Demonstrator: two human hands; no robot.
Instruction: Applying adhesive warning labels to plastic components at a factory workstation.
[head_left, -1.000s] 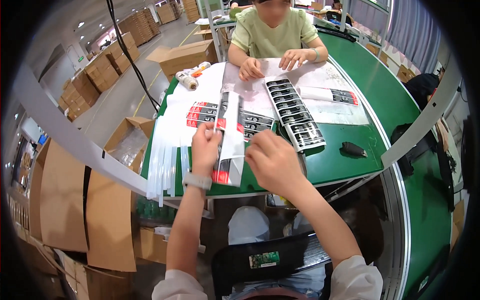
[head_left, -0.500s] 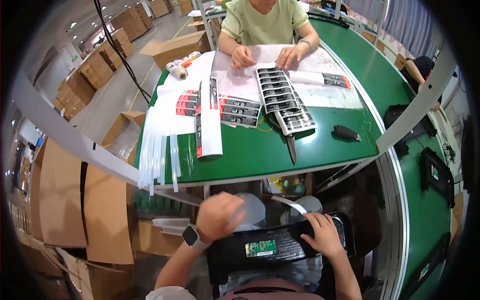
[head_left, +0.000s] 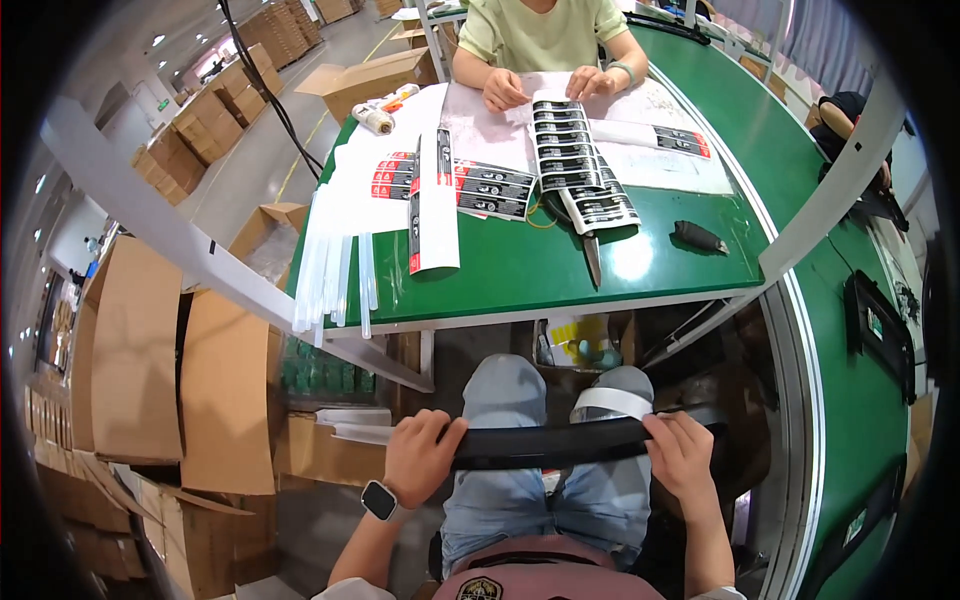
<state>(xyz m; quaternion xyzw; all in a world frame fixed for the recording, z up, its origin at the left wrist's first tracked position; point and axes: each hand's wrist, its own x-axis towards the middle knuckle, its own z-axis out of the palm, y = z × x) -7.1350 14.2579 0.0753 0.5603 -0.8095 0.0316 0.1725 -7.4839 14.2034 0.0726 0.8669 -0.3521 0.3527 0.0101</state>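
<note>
Below green table (head_left: 560,270), black strip (head_left: 550,445) between hands

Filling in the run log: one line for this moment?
left hand: grips black strip | right hand: grips other end | strip: across lap, below green table

Bright, even overhead light fills my view, with ceiling lamps showing as small white spots at the upper left. A white glare patch sits on the glossy green tabletop (head_left: 640,262). Below the table it turns dimmer, and my lap lies in soft shadow. The fisheye bends straight edges toward the rim, and the corners go black. Focus is sharp at centre, softer outward.
</note>
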